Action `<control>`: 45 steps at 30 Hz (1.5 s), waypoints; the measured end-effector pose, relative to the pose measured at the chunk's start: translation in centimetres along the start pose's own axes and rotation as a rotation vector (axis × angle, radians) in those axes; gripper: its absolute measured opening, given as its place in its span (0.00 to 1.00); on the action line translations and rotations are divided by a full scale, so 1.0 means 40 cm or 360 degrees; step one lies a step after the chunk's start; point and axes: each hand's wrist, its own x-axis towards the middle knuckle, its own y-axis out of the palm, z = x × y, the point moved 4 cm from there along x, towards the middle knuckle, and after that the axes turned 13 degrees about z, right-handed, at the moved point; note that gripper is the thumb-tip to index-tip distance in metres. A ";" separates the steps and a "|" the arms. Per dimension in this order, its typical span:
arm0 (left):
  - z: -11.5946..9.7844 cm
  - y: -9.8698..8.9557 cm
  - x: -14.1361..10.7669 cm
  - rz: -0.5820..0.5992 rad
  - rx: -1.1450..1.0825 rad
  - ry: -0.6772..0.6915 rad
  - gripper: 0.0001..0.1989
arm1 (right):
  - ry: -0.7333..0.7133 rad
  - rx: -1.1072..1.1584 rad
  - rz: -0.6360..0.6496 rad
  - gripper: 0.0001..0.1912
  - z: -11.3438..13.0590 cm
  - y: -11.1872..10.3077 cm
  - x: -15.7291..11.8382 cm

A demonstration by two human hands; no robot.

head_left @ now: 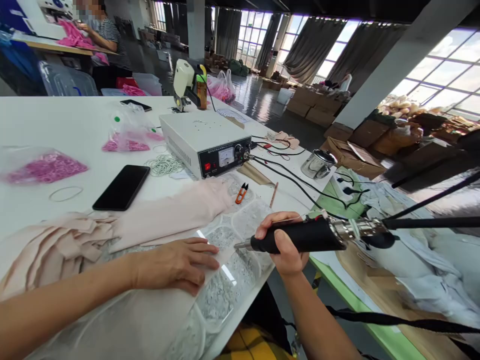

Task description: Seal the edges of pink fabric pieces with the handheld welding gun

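Note:
My left hand (pixel 176 265) lies flat, fingers stretched, on a sheer pale pink fabric (pixel 150 310). The fabric is spread over a clear, glossy sheet with a grey mottled pattern (pixel 221 295). My right hand (pixel 287 245) is closed round a thick black corded hand tool (pixel 303 236) with a metal tip. That tip points left and down, close to the fabric edge just right of my left fingertips; whether it touches, I cannot tell. Folded pale pink fabric (pixel 180 207) lies beyond my left hand, beside a stack of pleated pieces (pixel 52 245). Orange thread snips (pixel 242 193) rest beyond the tool.
A white power box (pixel 206 135) with a dial stands at the table's middle; black cables (pixel 292 177) run rightward from it. A black phone (pixel 122 187), bags of pink pieces (pixel 47 165), elastic bands (pixel 165 165) and a metal cup (pixel 318 164) surround it. Another person (pixel 108 40) works behind.

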 end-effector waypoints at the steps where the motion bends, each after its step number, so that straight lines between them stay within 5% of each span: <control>1: 0.004 0.005 -0.002 -0.0002 -0.0024 -0.0005 0.05 | 0.0001 -0.0007 -0.0008 0.09 0.000 0.000 -0.001; 25: 0.035 0.038 -0.001 -0.0162 -0.0352 0.0051 0.03 | 0.0041 -0.0032 -0.0018 0.08 0.006 0.006 -0.006; 33: 0.035 0.038 0.000 -0.0218 -0.0348 0.0075 0.06 | 0.0126 0.0115 0.0106 0.09 0.060 0.068 -0.046; 45: 0.036 0.043 0.003 -0.0159 -0.0235 0.0060 0.05 | 0.0151 0.0274 0.0228 0.08 0.043 0.112 -0.067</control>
